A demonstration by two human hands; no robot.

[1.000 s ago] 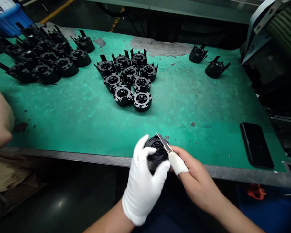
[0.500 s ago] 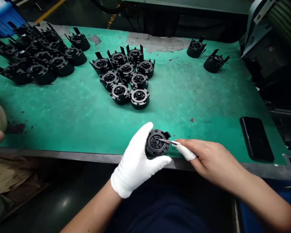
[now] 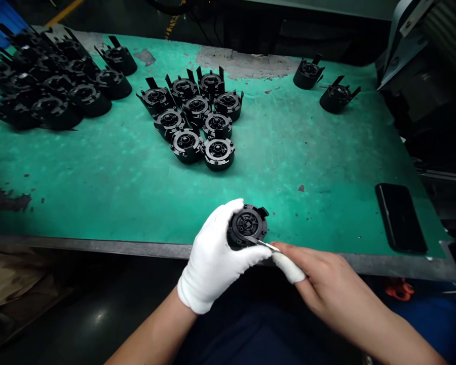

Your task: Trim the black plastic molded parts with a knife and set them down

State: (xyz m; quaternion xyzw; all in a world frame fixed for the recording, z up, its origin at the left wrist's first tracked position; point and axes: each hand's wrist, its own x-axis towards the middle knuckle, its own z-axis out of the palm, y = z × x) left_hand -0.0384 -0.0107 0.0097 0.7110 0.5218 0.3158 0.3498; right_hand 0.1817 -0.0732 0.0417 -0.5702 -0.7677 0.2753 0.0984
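Note:
My left hand (image 3: 216, 253), in a white glove, is wrapped round a round black plastic housing (image 3: 248, 223) at the table's front edge. Its ribbed end faces up, and a short tab sticks out at the top right. My right hand (image 3: 315, 274) is bare except for a white cover on the thumb. It pinches a thin knife with a pointed metal blade (image 3: 259, 243). The blade's tip lies at the lower rim of the housing, close to my left thumb. Most of the knife's handle is hidden inside my right hand.
Several similar black housings (image 3: 217, 149) stand in a group mid-table, with a larger cluster (image 3: 57, 109) at the left. Two more (image 3: 336, 96) stand at the back right. A black phone (image 3: 401, 218) lies at the right on the green tabletop (image 3: 137, 197). A blue bin (image 3: 3, 25) shows at upper left.
The knife tip has moved from the middle of the housing down to its lower rim, as my right hand shifted lower. A person's arm at the left has gone from view.

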